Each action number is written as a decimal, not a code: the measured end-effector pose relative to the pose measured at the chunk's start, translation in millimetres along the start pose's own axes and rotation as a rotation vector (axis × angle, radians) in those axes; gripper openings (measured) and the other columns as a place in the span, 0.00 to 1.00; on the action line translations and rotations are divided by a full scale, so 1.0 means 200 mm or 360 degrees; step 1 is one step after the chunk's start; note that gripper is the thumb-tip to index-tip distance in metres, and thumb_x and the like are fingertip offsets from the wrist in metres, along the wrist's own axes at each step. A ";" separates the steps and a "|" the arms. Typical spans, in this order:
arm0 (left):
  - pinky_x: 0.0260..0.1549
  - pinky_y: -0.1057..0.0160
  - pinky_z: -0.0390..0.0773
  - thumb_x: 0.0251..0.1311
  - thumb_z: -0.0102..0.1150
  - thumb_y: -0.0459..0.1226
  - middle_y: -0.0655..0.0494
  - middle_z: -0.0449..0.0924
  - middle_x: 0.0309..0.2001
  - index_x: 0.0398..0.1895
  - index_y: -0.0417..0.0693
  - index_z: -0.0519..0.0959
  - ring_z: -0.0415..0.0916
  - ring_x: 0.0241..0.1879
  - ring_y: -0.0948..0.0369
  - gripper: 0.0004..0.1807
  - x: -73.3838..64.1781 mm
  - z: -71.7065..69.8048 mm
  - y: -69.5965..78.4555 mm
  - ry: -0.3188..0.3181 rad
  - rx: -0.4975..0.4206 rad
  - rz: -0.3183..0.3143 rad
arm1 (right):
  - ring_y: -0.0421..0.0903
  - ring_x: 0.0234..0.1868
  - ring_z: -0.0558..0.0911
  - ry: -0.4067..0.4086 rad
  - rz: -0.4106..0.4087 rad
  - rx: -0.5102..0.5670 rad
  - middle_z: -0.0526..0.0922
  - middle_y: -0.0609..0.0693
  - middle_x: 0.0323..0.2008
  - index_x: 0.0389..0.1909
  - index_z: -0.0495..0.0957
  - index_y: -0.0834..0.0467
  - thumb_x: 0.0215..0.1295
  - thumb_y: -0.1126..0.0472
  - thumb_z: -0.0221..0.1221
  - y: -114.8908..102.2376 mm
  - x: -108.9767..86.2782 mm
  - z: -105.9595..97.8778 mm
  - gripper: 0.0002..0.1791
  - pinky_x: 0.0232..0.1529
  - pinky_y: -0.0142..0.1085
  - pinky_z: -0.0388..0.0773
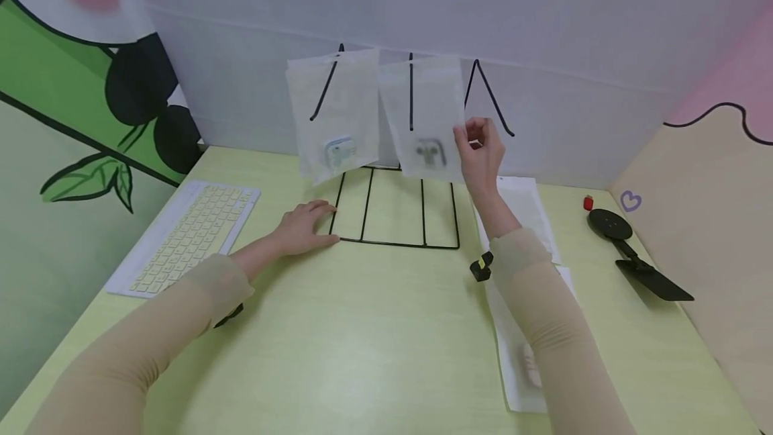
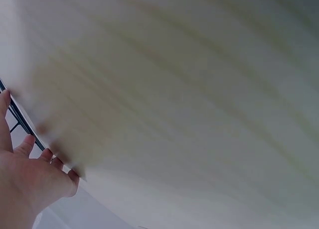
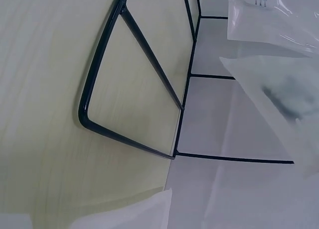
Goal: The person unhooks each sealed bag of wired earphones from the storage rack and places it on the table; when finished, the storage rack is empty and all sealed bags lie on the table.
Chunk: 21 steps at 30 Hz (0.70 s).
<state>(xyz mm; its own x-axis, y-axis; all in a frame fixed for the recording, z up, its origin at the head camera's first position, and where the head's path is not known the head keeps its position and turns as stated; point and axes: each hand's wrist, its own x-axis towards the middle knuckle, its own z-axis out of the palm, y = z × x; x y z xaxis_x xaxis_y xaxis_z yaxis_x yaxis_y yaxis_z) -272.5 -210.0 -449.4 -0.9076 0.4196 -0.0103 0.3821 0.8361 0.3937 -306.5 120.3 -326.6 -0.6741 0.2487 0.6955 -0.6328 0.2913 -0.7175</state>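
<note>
A black wire rack [image 1: 398,244] stands against the back wall, its frame flat on the table and its prongs rising above. One translucent bag [image 1: 356,96] with a light blue item inside hangs on the left prong. On the middle prong hangs another translucent bag [image 1: 436,103], holding a small dark item. My right hand [image 1: 485,156] pinches that bag's right edge between thumb and fingers. The right prong [image 1: 498,111] is bare. My left hand [image 1: 302,228] lies by the rack's front left corner, fingers extended and touching the frame.
A white keyboard [image 1: 202,233] lies at the left. More white bags [image 1: 513,371] lie on the table under my right forearm. At the far right stand a black folding stand [image 1: 610,223] and a small red item [image 1: 588,203]. The wall rises right behind the rack.
</note>
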 end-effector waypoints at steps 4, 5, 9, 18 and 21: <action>0.58 0.32 0.55 0.58 0.58 0.56 0.41 0.53 0.71 0.69 0.47 0.62 0.52 0.67 0.39 0.40 -0.01 0.00 0.00 -0.0010 0.0000 0.0005 | 0.39 0.26 0.73 0.0016 -0.0043 -0.0022 0.75 0.49 0.25 0.34 0.71 0.74 0.58 0.69 0.61 -0.03 -0.01 -0.01 0.11 0.26 0.25 0.68; 0.58 0.32 0.55 0.58 0.57 0.56 0.41 0.53 0.71 0.69 0.47 0.61 0.52 0.67 0.39 0.40 -0.01 0.00 0.00 -0.0013 0.0000 0.0004 | 0.40 0.26 0.73 0.0019 -0.0055 -0.0028 0.75 0.49 0.25 0.34 0.72 0.74 0.58 0.69 0.61 -0.03 -0.01 -0.01 0.11 0.26 0.25 0.68; 0.58 0.32 0.54 0.58 0.58 0.55 0.41 0.53 0.71 0.69 0.47 0.61 0.51 0.68 0.39 0.39 -0.02 -0.01 0.01 -0.0023 -0.0013 0.0001 | 0.38 0.25 0.74 0.0049 -0.0137 -0.0091 0.75 0.53 0.24 0.32 0.73 0.73 0.58 0.71 0.61 -0.05 -0.02 -0.02 0.09 0.25 0.23 0.68; 0.58 0.32 0.55 0.58 0.58 0.56 0.41 0.54 0.71 0.69 0.47 0.62 0.52 0.67 0.39 0.39 -0.03 -0.01 -0.01 -0.0022 0.0009 0.0024 | 0.37 0.22 0.73 0.0149 -0.0356 -0.0284 0.76 0.58 0.22 0.28 0.76 0.67 0.56 0.69 0.61 0.03 -0.01 -0.05 0.04 0.24 0.21 0.68; 0.58 0.31 0.55 0.58 0.58 0.56 0.41 0.54 0.71 0.69 0.47 0.61 0.52 0.67 0.39 0.40 -0.03 -0.01 -0.01 -0.0026 0.0007 0.0028 | 0.37 0.21 0.74 0.0146 -0.0442 -0.0310 0.75 0.56 0.24 0.27 0.77 0.66 0.56 0.68 0.61 0.06 0.01 -0.07 0.04 0.23 0.21 0.69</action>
<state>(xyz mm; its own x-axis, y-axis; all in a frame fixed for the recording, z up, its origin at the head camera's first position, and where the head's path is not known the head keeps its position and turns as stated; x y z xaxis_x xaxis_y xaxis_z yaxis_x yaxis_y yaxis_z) -268.1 -214.8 -448.1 -0.8978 0.4400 -0.0185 0.3988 0.8301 0.3897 -309.5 138.0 -334.0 -0.4437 0.2146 0.8701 -0.6968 0.5280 -0.4855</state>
